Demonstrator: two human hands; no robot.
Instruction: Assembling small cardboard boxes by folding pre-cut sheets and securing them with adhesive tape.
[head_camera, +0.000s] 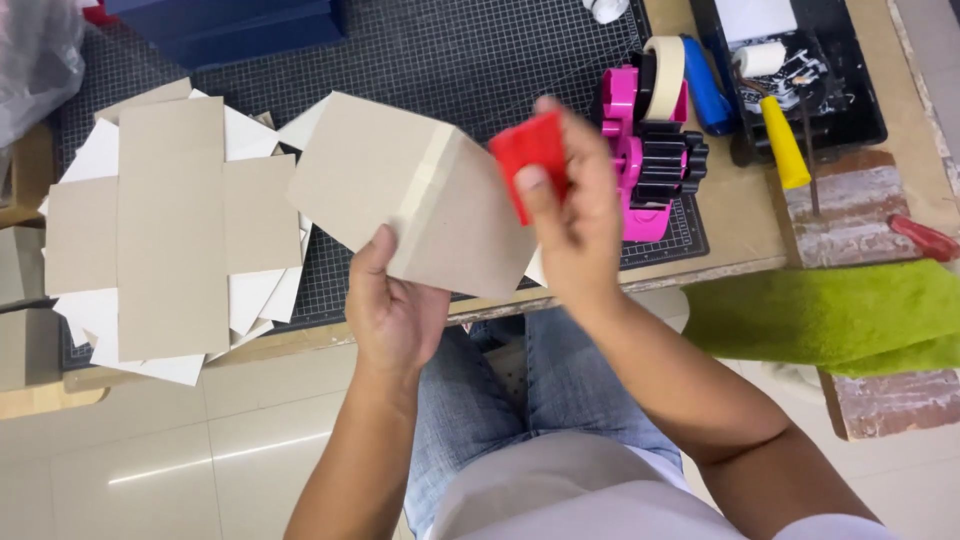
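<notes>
Holding a folded grey cardboard box (415, 190) from below, the left hand (395, 305) grips its lower edge, thumb on the near face, above the edge of the cutting mat (450, 50). The right hand (575, 215) pinches a red plastic scraper (530, 160) against the box's taped corner. The hands sit close together, both clamped. A stack of flat cross-shaped cardboard blanks (170, 230) lies to the left; a pink tape dispenser (645, 150) stands just behind the right hand, and a green cloth (830, 315) lies right.
</notes>
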